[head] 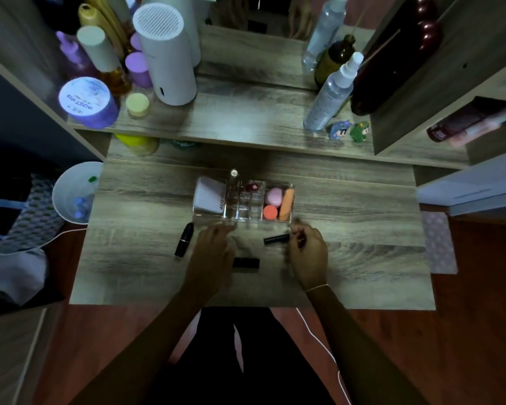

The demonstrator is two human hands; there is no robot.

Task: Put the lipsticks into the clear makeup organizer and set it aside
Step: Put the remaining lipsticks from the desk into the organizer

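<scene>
The clear makeup organizer point(231, 211) stands mid-table, holding a white pouch, a dark red lipstick point(252, 187), pink and orange sponges. A black lipstick point(184, 239) lies to the left of my hands. Another black lipstick point(246, 262) lies between my hands. My right hand point(307, 254) grips one end of a slim black lipstick point(276, 238) just in front of the organizer. My left hand point(214, 248) hovers palm down over the table near the organizer's front edge, fingers apart, nothing seen in it.
A raised shelf point(246, 121) behind the organizer carries bottles, a white cylinder point(165, 51), jars and two small figurines point(349, 131). A white bin point(73, 192) sits left of the table. A white cable runs across the floor by my legs.
</scene>
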